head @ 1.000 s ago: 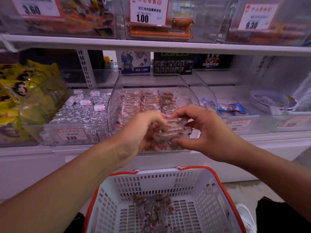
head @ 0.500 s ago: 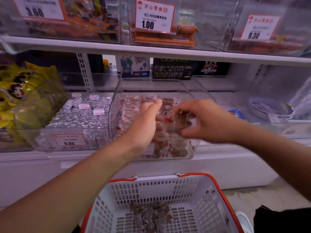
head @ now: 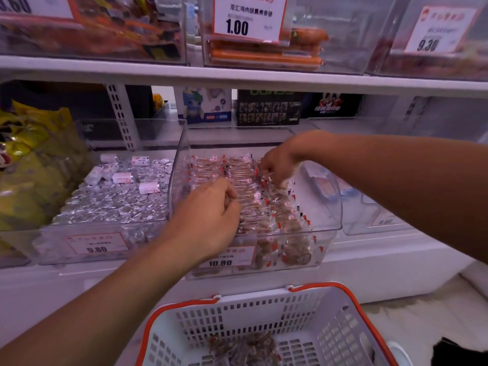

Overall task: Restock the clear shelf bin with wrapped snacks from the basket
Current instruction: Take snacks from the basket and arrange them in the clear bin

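Right hand (head: 274, 167): reaches down into the clear shelf bin (head: 327, 207) from the right, fingers curled downward and pinching at the wrapped snacks (head: 248, 186) in the right-hand row, toward the rear of the bin. Motion blur hides exactly which wrapper the fingertips hold. Left hand (head: 211, 215): positioned over the front left of the same bin, fingers curled inward against the snack rows. Whether it grips a wrapper or only rests on the pile cannot be determined, as the fingertips are hidden behind the back of the hand.

Clear shelf bin: sits on the lower shelf, centre of view, with a curved transparent front wall. It holds the wrapped snacks in rows running front to back; the snacks are brown inside clear wrappers with red marks. A price tag reading 10.80 (head: 224, 258) is fixed to the bin's front.

Basket (head: 264, 310): white perforated plastic with an orange rim, located below and in front of the bin. A small heap of the same brown wrapped snacks (head: 245, 347) lies on its floor.

Adjacent items: the bin just left of the clear shelf bin contains silver foil-wrapped pieces (head: 113, 199) with several small white rolls on top, and carries a tag reading 9.80 (head: 96, 245). Further left are yellow snack bags (head: 29, 165). On the upper shelf, a bin tagged 1.00 (head: 247, 18) holds orange sausage sticks (head: 264, 55); the bin to its right is tagged 9.30 (head: 435, 30).
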Motion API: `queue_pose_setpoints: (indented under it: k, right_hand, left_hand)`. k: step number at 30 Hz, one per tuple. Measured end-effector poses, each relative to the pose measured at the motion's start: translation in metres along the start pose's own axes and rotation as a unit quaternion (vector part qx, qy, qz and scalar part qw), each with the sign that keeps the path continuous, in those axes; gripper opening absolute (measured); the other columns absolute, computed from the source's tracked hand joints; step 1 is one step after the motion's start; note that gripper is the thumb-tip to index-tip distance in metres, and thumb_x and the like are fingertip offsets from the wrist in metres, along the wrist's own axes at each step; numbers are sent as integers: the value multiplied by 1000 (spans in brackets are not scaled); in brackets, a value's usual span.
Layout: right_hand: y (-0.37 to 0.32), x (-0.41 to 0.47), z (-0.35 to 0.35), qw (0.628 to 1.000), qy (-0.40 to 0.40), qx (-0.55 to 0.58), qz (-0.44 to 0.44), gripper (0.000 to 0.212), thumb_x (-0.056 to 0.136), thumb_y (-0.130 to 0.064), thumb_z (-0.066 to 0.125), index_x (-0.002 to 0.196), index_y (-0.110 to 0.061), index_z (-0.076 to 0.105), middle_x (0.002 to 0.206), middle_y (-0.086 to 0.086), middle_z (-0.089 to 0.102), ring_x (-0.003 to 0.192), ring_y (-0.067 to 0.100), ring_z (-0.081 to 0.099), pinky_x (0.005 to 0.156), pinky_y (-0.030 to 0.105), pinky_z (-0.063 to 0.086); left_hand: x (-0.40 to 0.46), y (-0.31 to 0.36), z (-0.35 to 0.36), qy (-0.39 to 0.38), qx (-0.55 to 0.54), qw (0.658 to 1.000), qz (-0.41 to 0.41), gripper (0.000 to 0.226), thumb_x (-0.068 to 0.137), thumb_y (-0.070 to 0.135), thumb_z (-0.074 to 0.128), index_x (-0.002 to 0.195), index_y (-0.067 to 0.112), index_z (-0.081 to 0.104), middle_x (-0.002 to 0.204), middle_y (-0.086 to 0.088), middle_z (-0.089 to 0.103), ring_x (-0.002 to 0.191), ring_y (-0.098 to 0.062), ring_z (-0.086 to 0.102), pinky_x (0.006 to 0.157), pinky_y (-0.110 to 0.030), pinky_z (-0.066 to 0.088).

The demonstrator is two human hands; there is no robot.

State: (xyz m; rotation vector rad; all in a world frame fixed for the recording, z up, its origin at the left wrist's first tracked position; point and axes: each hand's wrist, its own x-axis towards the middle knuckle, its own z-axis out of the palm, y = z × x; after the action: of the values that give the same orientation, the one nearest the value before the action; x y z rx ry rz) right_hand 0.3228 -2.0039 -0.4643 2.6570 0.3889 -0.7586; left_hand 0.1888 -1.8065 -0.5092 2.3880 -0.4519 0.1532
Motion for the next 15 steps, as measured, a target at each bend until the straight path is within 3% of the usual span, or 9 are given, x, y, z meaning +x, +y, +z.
queue_pose_setpoints:
  k: [3, 7, 11, 15]
  right_hand:
    - [3, -1, -3, 1000, 12, 17, 13, 59, 80, -21, 73, 134, -18, 52, 129, 5, 57, 111, 25, 57, 87, 39, 49]
    - [2, -4, -2, 999, 40, 21, 23, 53, 81, -23, 72, 130, -21, 53, 121, 3, 58, 107, 25, 57, 94, 44, 50]
    - [3, -5, -1, 996, 81, 36, 24, 40, 81, -22, 72, 117, -18, 55, 110, 2, 58, 99, 22, 57, 79, 35, 49]
    - [2, -5, 2, 993, 108, 39, 38, 37, 81, -21, 73, 113, -17, 54, 103, 1, 56, 97, 22, 57, 79, 35, 50]
  left_hand:
    - [3, -1, 0, 3, -16, 1000, -6, 9, 95, 22, 48, 97, 26, 57, 78, 5, 62, 76, -19, 60, 75, -43, 52]
    - [3, -1, 0, 14, -30, 999, -9, 9, 95, 23, 49, 99, 26, 56, 79, 7, 63, 79, -17, 61, 76, -43, 52]
    - [0, -1, 0, 23, -29, 999, -1, 8, 95, 23, 49, 98, 26, 56, 74, 7, 64, 75, -13, 60, 75, -43, 52]
    - [-2, -1, 1, 27, -9, 1000, 6, 7, 94, 26, 48, 98, 28, 54, 70, 6, 64, 72, -10, 60, 73, -43, 53]
